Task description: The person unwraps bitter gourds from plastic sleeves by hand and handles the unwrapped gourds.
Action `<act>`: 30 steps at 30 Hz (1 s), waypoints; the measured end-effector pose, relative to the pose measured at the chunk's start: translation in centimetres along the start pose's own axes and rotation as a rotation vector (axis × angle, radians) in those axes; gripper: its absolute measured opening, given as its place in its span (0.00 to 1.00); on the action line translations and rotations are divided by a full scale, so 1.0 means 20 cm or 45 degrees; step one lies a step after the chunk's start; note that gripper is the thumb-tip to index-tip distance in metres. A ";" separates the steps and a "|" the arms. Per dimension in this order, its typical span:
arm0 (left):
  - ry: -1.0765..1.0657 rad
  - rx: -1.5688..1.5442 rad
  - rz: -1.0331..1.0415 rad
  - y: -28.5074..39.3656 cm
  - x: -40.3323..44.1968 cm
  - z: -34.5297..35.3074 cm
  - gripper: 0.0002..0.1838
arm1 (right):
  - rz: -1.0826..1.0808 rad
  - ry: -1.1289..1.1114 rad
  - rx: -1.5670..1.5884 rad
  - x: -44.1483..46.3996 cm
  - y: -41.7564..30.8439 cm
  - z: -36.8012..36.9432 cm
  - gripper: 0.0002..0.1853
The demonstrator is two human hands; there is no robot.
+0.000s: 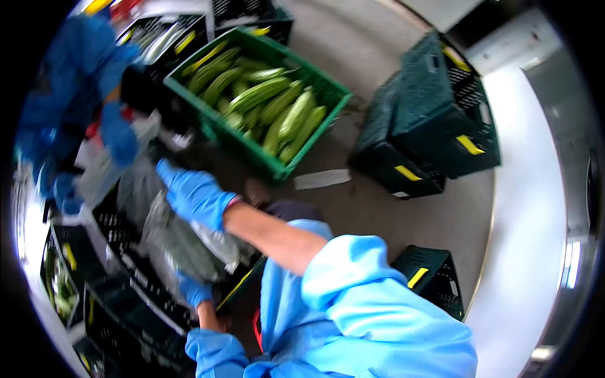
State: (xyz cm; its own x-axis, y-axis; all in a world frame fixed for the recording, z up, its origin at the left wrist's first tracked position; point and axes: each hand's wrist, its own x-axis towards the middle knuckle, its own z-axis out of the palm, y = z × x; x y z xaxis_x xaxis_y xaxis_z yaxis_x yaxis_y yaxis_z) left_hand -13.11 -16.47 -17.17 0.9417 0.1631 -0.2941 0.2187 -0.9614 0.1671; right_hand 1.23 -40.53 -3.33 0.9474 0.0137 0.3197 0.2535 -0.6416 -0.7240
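Observation:
My right hand (198, 195), in a blue glove, reaches over the clear plastic bags with its fingers stretched out and nothing visible in them. Below it lies a plastic bag of long green vegetables (179, 242), in or on a dark crate. At the bag's lower edge, my left hand (194, 290), also gloved in blue, grips the plastic; its fingertips are partly hidden. Another crumpled plastic bag (137, 192) is just left of my right hand. Across from me, a co-worker's gloved hand (118, 135) is near more clear plastic (101, 173).
A green crate (315, 129) full of ridged green gourds (258, 94) stands on the floor ahead. Dark green crates (435, 120) are stacked to the right, and another crate (432, 271) stands lower down. A white paper strip (321, 179) lies on the floor. Black crates (120, 299) line the left.

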 end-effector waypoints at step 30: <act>0.008 -1.414 0.135 -0.33 -0.32 -0.25 0.25 | -0.070 -0.812 -0.330 -0.08 -0.04 0.07 0.25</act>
State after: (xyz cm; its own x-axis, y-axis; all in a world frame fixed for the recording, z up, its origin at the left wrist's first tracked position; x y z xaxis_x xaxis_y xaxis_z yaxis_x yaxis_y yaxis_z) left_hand -19.33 -10.08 -11.75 0.9697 0.0965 -0.2243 0.2413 -0.2387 0.9406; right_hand -0.20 -38.92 -4.18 0.8843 0.4490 -0.1279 0.3250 -0.7886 -0.5220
